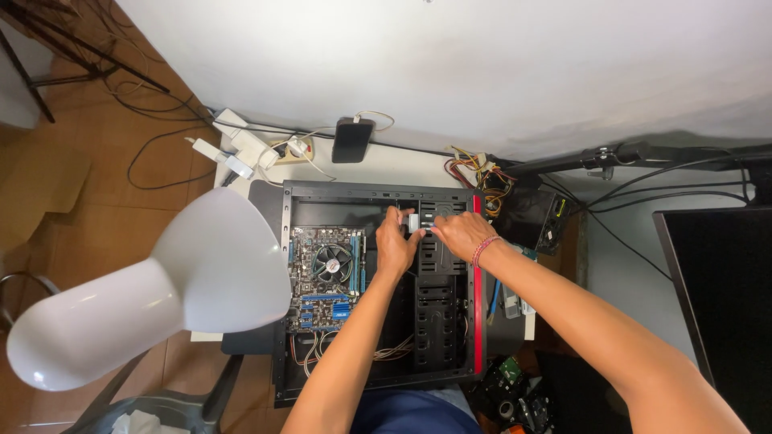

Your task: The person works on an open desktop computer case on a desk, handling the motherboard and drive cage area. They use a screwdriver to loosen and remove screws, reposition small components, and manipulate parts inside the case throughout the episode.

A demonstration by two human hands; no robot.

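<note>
Left hand (396,243) and right hand (460,234) both pinch a small silver-grey rectangular part (414,223) over the open black metal computer case (462,321). The green motherboard with round fan (331,269) lies at nine o'clock of them.

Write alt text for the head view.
Both hands, left hand and right hand, hold a small white part over the drive bays of an open PC case; motherboard at left, white lamp in foreground.

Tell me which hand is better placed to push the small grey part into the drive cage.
Probably the right hand: its fingers pinch the small grey part beside the drive cage. The left hand only touches it.
</note>
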